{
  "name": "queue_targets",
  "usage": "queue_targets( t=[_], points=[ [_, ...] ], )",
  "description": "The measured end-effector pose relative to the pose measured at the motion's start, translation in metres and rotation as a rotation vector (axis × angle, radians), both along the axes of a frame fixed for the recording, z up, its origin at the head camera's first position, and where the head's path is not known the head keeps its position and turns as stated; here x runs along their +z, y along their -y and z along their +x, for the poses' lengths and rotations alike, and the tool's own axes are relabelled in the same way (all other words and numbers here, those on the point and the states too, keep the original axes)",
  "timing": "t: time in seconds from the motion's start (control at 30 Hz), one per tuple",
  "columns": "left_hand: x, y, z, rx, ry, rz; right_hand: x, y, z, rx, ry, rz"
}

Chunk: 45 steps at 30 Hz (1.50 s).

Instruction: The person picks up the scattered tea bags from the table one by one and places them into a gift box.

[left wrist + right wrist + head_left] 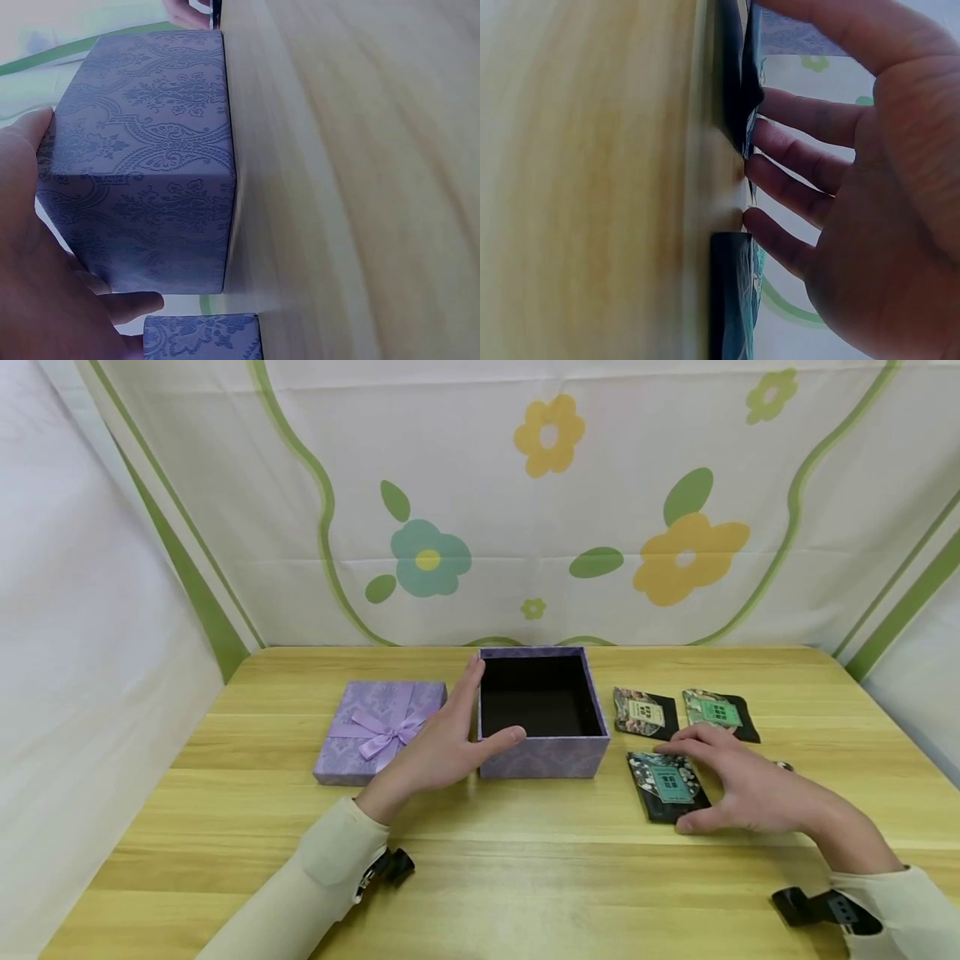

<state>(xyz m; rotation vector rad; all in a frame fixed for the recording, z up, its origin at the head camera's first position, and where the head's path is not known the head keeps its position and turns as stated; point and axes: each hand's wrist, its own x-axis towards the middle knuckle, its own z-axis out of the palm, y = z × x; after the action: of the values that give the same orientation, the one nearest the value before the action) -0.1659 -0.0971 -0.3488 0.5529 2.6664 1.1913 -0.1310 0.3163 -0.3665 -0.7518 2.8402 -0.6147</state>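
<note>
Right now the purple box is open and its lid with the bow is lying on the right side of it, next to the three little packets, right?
Not quite. The head view shows the lid with the bow lying left of the open purple box; the three little packets are on the right.
</note>
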Motion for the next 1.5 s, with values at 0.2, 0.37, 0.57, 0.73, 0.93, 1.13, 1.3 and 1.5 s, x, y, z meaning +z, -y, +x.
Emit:
queue_targets(
  t=[0.2, 0.37, 0.57, 0.73, 0.93, 1.13, 1.3, 1.5],
  points=[
    [0.000, 0.000, 0.000, 0.002, 0.002, -0.001, 0.000, 0.004, 0.001, -0.004, -0.020, -0.030],
    [-0.001, 0.000, 0.000, 0.003, 0.000, -0.005, 0.003, 0.006, 0.001, -0.022, -0.017, -0.044],
    [0.001, -0.001, 0.001, 0.007, -0.007, -0.003, 0.010, 0.007, 0.002, -0.052, -0.034, -0.060],
    [0.000, -0.001, 0.000, 0.005, -0.016, 0.000, 0.018, 0.008, 0.001, -0.069, -0.012, -0.074],
    [-0.001, -0.001, -0.001, 0.006, -0.019, -0.009, 0.026, 0.012, -0.003, -0.071, -0.008, -0.079],
    [0.000, -0.001, -0.001, 0.001, -0.017, -0.011, 0.039, 0.013, -0.007, -0.037, -0.047, -0.068],
    [0.000, -0.001, 0.000, 0.009, -0.011, -0.011, 0.051, 0.016, -0.011, -0.024, -0.094, -0.045],
    [0.000, -0.001, 0.000, 0.005, -0.013, -0.007, 0.063, 0.022, -0.017, -0.009, -0.107, -0.049]
  ],
)
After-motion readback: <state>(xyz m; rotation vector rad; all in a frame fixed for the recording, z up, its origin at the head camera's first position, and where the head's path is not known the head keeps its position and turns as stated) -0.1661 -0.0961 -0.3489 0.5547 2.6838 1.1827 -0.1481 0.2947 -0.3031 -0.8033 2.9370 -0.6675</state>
